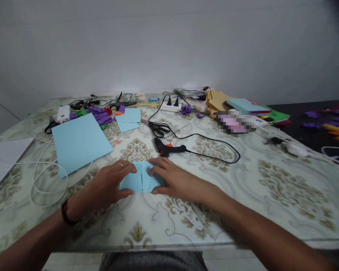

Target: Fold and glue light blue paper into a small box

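A small folded piece of light blue paper [142, 177] lies on the patterned tablecloth, its two flaps meeting at a seam down the middle. My left hand [111, 181] grips its left side, thumb at the near edge and fingers at the far edge; a ring and a dark wristband show on it. On the right side, my right hand [173, 177] holds the paper the same way, fingers curled over it. Just beyond the hands rests a black glue gun [169, 147] with its cord looping right. A large blue sheet [80, 142] lies to the left.
Small blue squares [129, 119], purple paper pieces [101, 114] and scissors [50, 125] lie at the back left. A power strip [170, 107] stands at the back. Stacked coloured paper [247, 105] is at the back right. White cable [49, 192] coils at left; thin sticks [205, 223] lie near the front edge.
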{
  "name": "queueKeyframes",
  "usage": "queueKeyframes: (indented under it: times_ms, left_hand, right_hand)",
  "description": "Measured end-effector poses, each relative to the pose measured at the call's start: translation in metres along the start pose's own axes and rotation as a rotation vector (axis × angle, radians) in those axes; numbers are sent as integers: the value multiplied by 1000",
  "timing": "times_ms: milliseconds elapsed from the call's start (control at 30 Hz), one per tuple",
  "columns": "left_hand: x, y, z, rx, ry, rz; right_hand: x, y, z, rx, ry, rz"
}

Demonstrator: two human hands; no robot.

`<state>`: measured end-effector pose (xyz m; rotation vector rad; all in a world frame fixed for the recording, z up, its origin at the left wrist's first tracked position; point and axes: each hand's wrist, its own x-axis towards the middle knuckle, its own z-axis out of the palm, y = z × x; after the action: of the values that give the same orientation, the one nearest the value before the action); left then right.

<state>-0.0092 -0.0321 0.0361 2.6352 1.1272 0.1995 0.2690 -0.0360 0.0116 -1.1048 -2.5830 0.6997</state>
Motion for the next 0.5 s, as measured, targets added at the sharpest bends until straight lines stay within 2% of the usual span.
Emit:
queueKeyframes:
  times_ms: [267, 500]
  left_hand:
    - [-3, -13, 13, 75, 29, 135]
    - [-9, -18, 17, 124, -40, 128]
  right_hand:
    - [0, 0, 1, 11, 18, -13]
    - [-1, 2, 4, -26, 5, -6]
